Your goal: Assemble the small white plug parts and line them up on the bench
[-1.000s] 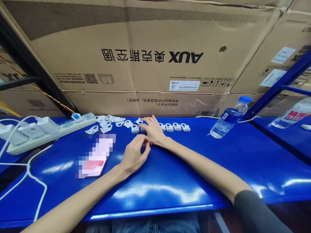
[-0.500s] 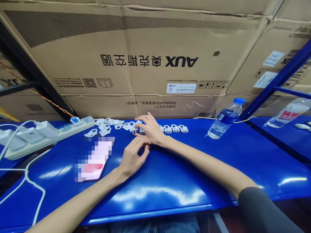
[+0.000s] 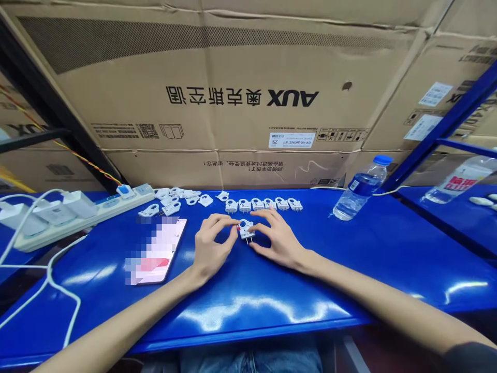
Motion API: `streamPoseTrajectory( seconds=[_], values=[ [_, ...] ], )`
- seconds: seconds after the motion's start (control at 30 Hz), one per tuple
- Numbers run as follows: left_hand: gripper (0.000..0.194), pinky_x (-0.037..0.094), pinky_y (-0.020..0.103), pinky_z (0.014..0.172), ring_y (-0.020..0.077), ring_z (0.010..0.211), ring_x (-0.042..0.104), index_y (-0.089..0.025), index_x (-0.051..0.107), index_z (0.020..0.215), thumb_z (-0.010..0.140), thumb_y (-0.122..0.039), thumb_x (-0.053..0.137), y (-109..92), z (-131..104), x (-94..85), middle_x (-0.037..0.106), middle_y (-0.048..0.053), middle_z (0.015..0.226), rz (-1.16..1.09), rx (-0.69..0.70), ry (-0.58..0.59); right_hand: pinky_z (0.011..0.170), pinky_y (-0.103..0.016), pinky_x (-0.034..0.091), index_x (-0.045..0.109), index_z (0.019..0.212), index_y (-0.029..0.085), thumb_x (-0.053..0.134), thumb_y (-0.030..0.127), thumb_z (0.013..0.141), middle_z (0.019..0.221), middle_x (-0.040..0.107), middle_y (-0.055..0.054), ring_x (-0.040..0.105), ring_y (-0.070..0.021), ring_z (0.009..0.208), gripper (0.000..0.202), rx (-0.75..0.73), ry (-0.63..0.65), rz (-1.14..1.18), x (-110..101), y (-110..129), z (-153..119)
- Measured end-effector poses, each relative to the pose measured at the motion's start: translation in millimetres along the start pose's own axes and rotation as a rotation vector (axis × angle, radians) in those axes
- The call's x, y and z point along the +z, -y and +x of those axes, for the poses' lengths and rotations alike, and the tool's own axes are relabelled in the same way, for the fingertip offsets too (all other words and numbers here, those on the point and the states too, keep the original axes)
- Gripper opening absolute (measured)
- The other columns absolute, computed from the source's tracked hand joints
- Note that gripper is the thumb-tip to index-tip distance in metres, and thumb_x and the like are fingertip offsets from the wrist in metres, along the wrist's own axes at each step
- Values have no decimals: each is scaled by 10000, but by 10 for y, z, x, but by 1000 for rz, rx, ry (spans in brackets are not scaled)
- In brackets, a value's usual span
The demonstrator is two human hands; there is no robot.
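**White plug between your two hands, six more lined up behind**

Far left, your power strip (image 3: 110, 207) carries white adapters (image 3: 56, 213), cables trailing over the blue bench (image 3: 248, 282). Next, a loose cluster of white ring-topped pieces (image 3: 171, 209) at the back, phone (image 3: 165, 248) in front of it, screen lit and partly pixelated.

Your left hand (image 3: 213, 246) is pinched narrow, thumb and index on a small red item (image 3: 238, 227), too small to identify, right at the plug's left edge. The white plug (image 3: 246, 231) is mid-bench, ring up, two prongs pointing toward you; can't tell if it touches the surface. Your right hand (image 3: 281, 241) is half-curled, a fingertip at the plug's right side, thumb by the prongs; can't tell if it grips.

Behind, a row of six plugs (image 3: 257, 207), side by side, prongs your way. Right: a blue-capped water bottle (image 3: 357, 194), tilted in view; beyond the blue post (image 3: 423, 147), a second bottle (image 3: 458, 182).
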State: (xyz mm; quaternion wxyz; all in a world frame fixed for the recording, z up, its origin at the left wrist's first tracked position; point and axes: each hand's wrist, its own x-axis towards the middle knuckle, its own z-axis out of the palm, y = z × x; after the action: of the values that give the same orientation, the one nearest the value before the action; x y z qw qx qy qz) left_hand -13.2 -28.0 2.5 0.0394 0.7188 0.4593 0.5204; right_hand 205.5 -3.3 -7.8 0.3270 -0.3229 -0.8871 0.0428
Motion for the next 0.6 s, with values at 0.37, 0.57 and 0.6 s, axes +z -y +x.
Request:
streamPoseTrajectory(
  seconds=[0.37,0.57,0.6],
  values=[
    [82,543,328,792,192,836,692,-239,753,898,906,-282,683,126,41,30,763,10,902,-103,-237,154,1090,-527,542,686,1128,236,744,268,923,1377,679,-102,595,-293,1300,216,44,82,129,2,64,-50],
    [80,532,334,796,189,814,685,-234,763,884,891,-295,712,116,37,47,757,-5,872,-106,-256,195,1059,-518,551,691,1170,234,755,319,931,1354,700,-94,613,-287,1271,262,40,65,94,-18,69,-51],
    [83,534,332,791,188,811,685,-232,762,884,891,-299,713,108,39,47,757,-5,870,-116,-264,201,1058,-517,550,689,1174,233,753,321,934,1360,698,-93,611,-286,1273,264,43,52,88,-15,65,-52]
  ],
)
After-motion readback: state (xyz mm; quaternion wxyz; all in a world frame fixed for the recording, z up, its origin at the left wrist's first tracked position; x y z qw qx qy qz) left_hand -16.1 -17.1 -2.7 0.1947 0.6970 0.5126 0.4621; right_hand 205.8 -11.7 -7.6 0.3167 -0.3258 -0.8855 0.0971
